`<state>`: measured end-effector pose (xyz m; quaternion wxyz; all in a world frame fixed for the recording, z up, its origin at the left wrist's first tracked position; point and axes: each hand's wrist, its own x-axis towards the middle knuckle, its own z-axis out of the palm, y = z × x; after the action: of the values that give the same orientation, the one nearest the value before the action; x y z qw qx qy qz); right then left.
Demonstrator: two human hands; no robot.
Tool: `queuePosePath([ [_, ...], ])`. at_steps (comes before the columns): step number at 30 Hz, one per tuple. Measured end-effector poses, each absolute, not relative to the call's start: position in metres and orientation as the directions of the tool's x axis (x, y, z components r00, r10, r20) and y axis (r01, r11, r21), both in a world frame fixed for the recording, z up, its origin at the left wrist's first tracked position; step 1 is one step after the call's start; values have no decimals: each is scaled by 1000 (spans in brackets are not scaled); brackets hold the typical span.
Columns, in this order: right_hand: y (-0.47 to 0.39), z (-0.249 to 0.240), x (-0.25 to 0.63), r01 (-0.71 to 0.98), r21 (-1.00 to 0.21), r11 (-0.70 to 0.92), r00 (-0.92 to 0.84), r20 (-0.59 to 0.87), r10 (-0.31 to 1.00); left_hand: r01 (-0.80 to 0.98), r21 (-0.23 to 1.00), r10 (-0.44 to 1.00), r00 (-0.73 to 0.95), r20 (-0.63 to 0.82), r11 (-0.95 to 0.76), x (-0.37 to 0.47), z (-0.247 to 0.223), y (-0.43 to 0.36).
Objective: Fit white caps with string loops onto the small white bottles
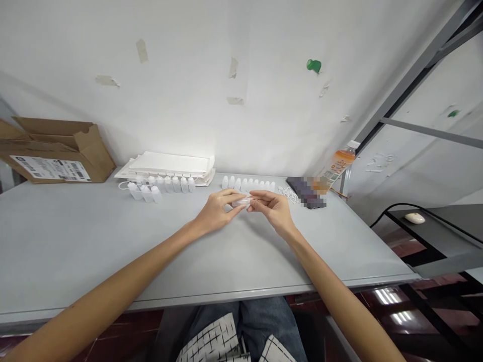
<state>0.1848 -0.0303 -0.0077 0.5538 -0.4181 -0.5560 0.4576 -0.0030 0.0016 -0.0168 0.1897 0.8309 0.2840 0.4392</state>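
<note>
Fingers of the left hand (216, 212) are pinched round a small translucent bottle (240, 202), which lies on its side in the air above the front-to-back middle of the grey table (151, 261). From where I watch, the right hand (272, 208) meets it at the neck end, thumb and fingertips drawn together there; I cannot tell whether they hold the neck itself or some small part at it. Just beyond the hands, against the wall (181, 85), I see a row of upright bottles (237, 184). Right of that row lies a loose pile of thin white pieces (289, 194), and next to it a dark, pixelated object (307, 193), with a drink bottle (341, 161) of orange liquid and a white cap behind it. Over on the left I have a cluster of bottles (169, 185), standing in front of a stack of white sheets (169, 163). Farther left, an open cardboard box (60, 151) with a printed label sits at the table's back corner.
</note>
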Motion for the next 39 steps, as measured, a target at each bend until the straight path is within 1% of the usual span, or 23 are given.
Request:
queuePosePath([
  [2, -30, -8, 185, 10, -959, 282, 2, 282, 959, 262, 742, 757, 453, 470, -617, -2, -12, 0],
  [3, -31, -8, 185, 38, -955, 296, 10, 296, 955, 238, 806, 792, 464, 397, -543, -2, -10, 0],
  [5, -31, -8, 185, 81, -947, 312, -3, 313, 950, 188, 880, 822, 481, 305, -436, -4, -7, 0],
  [7, -32, -8, 185, 94, -942, 321, -44, 318, 947, 144, 907, 825, 489, 282, -395, -5, -5, 0],
  [12, -35, -9, 184, 40, -951, 308, -195, 295, 936, 78, 901, 795, 507, 332, -426, -8, -5, 2],
  [15, -36, -10, 182, -17, -953, 301, -203, 298, 933, 78, 885, 780, 512, 359, -458, -9, -6, 2],
  [18, -38, -9, 181, -32, -961, 275, -200, 276, 940, 97, 862, 767, 513, 384, -497, -11, -6, 4],
  [21, -38, -8, 181, -21, -969, 245, -194, 244, 950, 110, 837, 753, 511, 415, -536, -11, -6, 3],
  [23, -37, -9, 181, 8, -969, 246, -150, 242, 959, 106, 800, 710, 539, 453, -590, -7, -9, -2],
  [25, -35, -10, 181, 67, -964, 256, -104, 248, 963, 81, 739, 626, 597, 501, -669, 1, -14, -10],
  [27, -32, -11, 182, 128, -954, 270, -84, 261, 962, 102, 661, 573, 605, 552, -744, 9, -19, -17],
  [29, -28, -12, 184, 166, -948, 273, -48, 269, 962, 156, 650, 611, 554, 566, -744, 15, -23, -21],
  [31, -26, -11, 186, 152, -957, 248, 20, 254, 967, 203, 698, 688, 491, 534, -687, 16, -24, -20],
  [33, -24, -9, 188, 90, -978, 187, 46, 192, 980, 237, 767, 768, 445, 460, -597, 14, -23, -17],
  [36, -25, -5, 191, 14, -994, 105, -37, 105, 994, 297, 824, 845, 404, 350, -483, 10, -22, -10],
  [39, -27, -5, 190, 24, -994, 102, -133, 98, 986, 347, 832, 878, 372, 300, -432, 7, -23, -6],
])
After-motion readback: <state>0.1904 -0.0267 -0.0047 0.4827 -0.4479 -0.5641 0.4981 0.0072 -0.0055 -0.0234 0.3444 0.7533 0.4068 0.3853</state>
